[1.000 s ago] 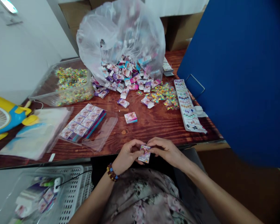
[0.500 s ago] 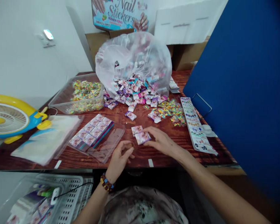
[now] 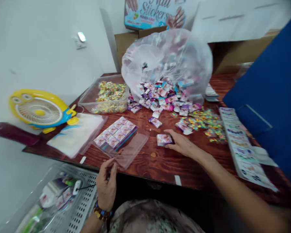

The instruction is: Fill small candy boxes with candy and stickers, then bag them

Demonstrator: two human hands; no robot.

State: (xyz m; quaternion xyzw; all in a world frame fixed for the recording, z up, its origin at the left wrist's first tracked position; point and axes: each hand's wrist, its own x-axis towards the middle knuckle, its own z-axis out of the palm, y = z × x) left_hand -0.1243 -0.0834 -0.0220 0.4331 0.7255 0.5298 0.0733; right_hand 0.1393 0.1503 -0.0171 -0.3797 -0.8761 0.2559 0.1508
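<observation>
My right hand [image 3: 181, 142] has its thumb and fingers closed around the right end of a small printed box [image 3: 164, 139], low over the table; it looks like two boxes stacked, the lower one partly hidden. My left hand [image 3: 106, 184], a beaded bracelet at its wrist, is at the table's front edge. Its thumb and forefinger meet at the near edge of a clear plastic bag [image 3: 133, 152] and seem to pinch it. Rows of small printed boxes [image 3: 116, 132] lie side by side in that bag's far left part.
A big translucent bag [image 3: 167, 55] spills small boxes at the back. Colourful candy packets fill a clear tub [image 3: 104, 106] and form a pile [image 3: 203, 119]. Sticker strips [image 3: 244, 149], a blue panel [image 3: 269, 87], flat plastic bags [image 3: 75, 136] and a yellow fan [image 3: 40, 110] flank the work spot.
My right hand has brought its box over the one on the table. My left hand has drawn away left to the plastic bag's near edge. The view has swung left.
</observation>
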